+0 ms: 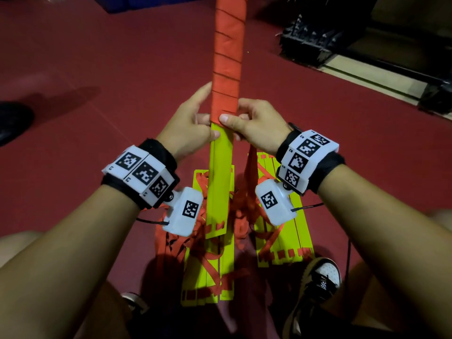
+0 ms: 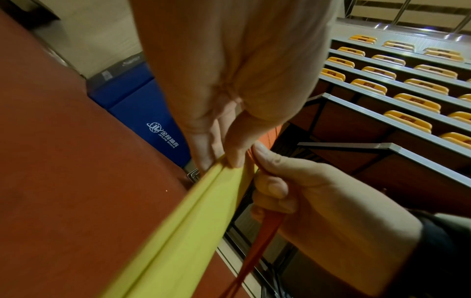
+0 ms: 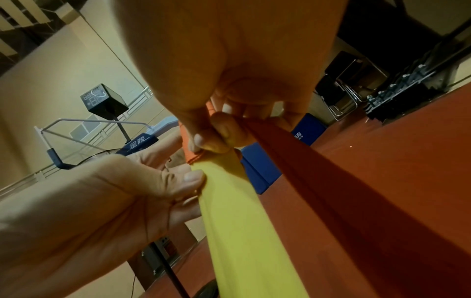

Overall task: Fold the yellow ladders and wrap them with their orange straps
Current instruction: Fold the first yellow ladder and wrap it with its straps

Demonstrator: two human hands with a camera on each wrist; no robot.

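Above the dark red gym floor, my left hand and right hand pinch the folded yellow plastic ladder bundle, its long axis pointing away from me, where its orange fabric strap wrapping ends.

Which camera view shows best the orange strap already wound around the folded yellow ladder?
The head view: the wound orange strap runs along the whole upper bundle. The left wrist view shows only a sliver behind the fingers; the right wrist view only its lower edge.

Indoor sports hall: red court floor, basketball hoop stand, blue pads nearby, tiered orange seats beside floor.
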